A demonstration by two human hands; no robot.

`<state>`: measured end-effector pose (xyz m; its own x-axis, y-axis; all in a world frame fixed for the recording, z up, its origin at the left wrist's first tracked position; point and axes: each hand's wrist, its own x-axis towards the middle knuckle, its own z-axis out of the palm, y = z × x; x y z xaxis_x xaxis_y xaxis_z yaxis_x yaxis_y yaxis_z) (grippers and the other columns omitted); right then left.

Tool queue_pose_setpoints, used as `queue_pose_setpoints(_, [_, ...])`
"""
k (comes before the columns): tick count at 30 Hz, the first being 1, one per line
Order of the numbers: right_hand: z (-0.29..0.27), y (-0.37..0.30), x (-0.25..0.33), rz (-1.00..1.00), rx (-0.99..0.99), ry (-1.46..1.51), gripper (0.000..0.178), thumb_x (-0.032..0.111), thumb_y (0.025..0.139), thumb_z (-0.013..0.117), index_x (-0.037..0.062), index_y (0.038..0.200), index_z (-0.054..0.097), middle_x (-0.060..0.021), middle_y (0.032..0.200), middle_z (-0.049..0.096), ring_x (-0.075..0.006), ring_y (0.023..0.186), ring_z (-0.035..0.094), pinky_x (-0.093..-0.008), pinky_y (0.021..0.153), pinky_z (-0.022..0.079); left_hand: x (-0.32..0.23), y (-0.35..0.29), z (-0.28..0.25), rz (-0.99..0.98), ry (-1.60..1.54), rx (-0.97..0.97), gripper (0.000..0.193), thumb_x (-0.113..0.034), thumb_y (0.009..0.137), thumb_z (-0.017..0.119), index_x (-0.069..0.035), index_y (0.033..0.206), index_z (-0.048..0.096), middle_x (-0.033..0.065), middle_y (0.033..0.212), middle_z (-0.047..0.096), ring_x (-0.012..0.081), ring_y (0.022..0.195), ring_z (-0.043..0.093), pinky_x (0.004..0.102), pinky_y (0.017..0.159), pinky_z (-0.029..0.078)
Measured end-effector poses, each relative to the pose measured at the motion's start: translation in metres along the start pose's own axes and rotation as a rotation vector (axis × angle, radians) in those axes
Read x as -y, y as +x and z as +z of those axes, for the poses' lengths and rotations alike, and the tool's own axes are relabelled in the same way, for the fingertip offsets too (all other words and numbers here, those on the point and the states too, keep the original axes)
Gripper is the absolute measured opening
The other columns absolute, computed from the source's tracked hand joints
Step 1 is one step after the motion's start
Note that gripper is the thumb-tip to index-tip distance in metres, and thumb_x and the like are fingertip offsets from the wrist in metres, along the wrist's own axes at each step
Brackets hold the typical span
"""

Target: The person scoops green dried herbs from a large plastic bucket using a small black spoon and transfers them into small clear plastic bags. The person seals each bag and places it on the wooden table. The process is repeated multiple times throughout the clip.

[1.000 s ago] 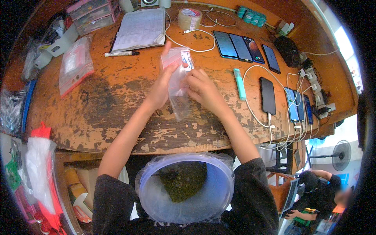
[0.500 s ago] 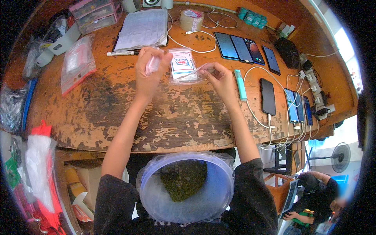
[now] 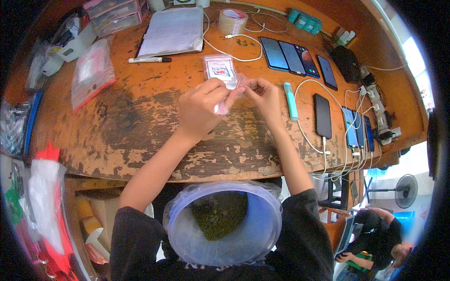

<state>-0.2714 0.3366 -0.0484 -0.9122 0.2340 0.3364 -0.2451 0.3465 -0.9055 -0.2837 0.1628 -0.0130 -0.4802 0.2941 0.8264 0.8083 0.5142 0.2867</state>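
Left hand [image 3: 201,105] is curled round some pale plastic [image 3: 221,109], right hand [image 3: 265,96] pinching a clear bag [image 3: 241,79] by the printed packet's [image 3: 219,69] near-right corner, so I'd pinch lightly to avoid crumpling.

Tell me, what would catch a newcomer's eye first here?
Probably the big pale-blue tub at bottom centre, with dark greenish stuff inside. Next, mid-picture over the worn desk, the fingertips of the left hand and right hand meet at a bit of clear plastic, with something pale in the left. Several phones lie on the right, some with white cables.
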Motion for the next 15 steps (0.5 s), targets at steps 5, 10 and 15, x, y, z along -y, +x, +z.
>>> queue_pose_setpoints(5, [0.010,-0.004,0.006,-0.077,0.106,-0.059,0.011,0.008,0.074,0.068,-0.0010,0.077,0.062,-0.0062,0.072,0.063,-0.0115,0.063,0.058,-0.0253,0.057,0.047,0.013,-0.004,0.010,-0.065,-0.012,0.030,0.019,-0.030,0.072,0.070,-0.011,0.073,0.067,0.0006,0.072,0.060,0.0186,0.059,0.061,0.0290,0.050,0.047])
queue_pose_setpoints(10, [0.010,-0.007,0.011,-0.169,0.095,-0.217,0.012,0.007,0.074,0.068,-0.0003,0.076,0.059,-0.0086,0.073,0.060,-0.0153,0.066,0.058,-0.0268,0.055,0.045,0.007,0.000,0.004,-0.143,-0.040,0.055,0.019,-0.028,0.069,0.073,-0.011,0.074,0.069,0.0032,0.085,0.063,0.0191,0.068,0.062,0.0305,0.056,0.049])
queue_pose_setpoints(15, [0.009,-0.007,0.026,-0.306,0.120,-0.281,0.009,0.007,0.078,0.063,0.0014,0.081,0.056,-0.0107,0.076,0.057,-0.0226,0.070,0.056,-0.0315,0.059,0.044,0.018,0.000,0.005,-0.194,-0.098,0.220,0.017,-0.026,0.074,0.068,-0.010,0.077,0.066,0.0053,0.084,0.061,0.0234,0.073,0.062,0.0332,0.062,0.049])
